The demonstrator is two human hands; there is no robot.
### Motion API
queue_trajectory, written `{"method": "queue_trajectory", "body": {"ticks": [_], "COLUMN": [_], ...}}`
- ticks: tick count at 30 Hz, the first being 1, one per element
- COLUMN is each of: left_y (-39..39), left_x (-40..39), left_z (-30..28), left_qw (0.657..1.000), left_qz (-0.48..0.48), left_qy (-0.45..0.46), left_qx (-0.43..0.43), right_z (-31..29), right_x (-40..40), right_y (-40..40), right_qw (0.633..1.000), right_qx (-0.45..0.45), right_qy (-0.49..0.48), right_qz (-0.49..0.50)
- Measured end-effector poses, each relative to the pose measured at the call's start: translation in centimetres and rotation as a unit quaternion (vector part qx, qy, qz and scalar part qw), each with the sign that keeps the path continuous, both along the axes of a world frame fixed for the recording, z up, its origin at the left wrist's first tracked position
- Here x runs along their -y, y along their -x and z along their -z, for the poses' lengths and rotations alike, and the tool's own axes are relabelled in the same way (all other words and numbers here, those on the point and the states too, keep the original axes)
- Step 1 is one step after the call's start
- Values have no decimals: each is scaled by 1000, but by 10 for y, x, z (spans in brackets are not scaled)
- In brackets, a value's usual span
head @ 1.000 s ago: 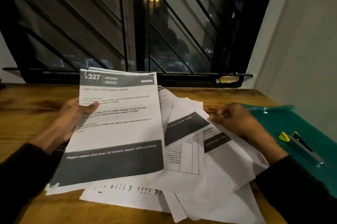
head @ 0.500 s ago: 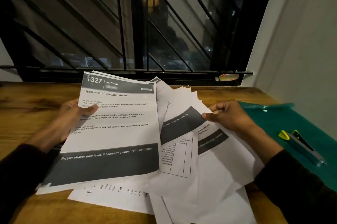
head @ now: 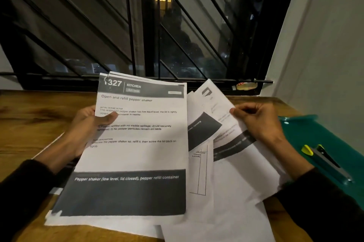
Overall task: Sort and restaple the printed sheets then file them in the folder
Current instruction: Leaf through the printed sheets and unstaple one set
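1. Two dark sleeves (head: 25, 192) come in from the bottom corners, one on each side.
2. A heap of loose sheets (head: 226, 212) lies on the brown wooden surface (head: 29, 123). They are thin, white and flat, with grey bars and small black print. Some lie crooked over each other.
3. The left hand (head: 84, 129) holds a stapled set (head: 136, 143) by its left edge. The thumb lies curled on the front of the top page and the fingers are hidden behind it. So this grip is clasped on the paper. The set tilts up off the heap. Its top page says "327 KITCHEN" and "Open and refill pepper shaker". It has a wide dark band near the bottom.
4. The right hand (head: 258, 121) pinches a single sheet (head: 232, 133) at its edge, with the fingers curled in. The sheet bends up a little from the heap.
5. To the right lies a green folder (head: 325, 135), smooth and shiny. It lies flat on the surface, just beside the heap.
6. On the folder rests a grey stapler (head: 327, 161) with yellow ends. It is long and thin.
7. Far back is a dark window (head: 157, 25) with slanted black metal bars, and a pale wall (head: 325, 44) on the right.
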State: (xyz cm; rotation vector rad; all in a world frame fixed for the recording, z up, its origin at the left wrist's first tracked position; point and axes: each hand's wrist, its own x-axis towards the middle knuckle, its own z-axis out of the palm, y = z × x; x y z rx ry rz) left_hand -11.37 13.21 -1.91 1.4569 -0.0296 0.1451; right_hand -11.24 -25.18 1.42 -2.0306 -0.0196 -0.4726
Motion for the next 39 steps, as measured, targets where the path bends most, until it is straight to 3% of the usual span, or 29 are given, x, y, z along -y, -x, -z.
{"method": "queue_trajectory", "body": {"ticks": [5, 15, 20, 26, 30, 36, 39], "left_y": [-2, -1, -1, -1, -2, 0, 1], "left_x": [1, 0, -2, -9, -12, -10, -10], "left_z": [9, 4, 1, -2, -1, 0, 0], "left_qw": [1000, 1000, 998, 993, 993, 993, 993], "left_qz": [11, -17, -16, -9, -13, -9, -15], "left_qy": [-1, 0, 62, 113, 112, 118, 117], "left_qx": [-16, -9, -30, -35, -40, -30, -22], "right_z": [-2, -20, -58, -33, -23, 1, 3], "right_x": [26, 43, 54, 31, 14, -8, -14], "right_y": [-7, -6, 17, 14, 12, 9, 10], "right_qw": [989, 961, 889, 930, 958, 974, 975], "right_qx": [57, 147, 313, 182, 120, 23, 15], "right_qy": [-137, -211, -268, -298, -256, -223, -216], "right_qz": [22, 106, 199, 115, 51, -27, -38]}}
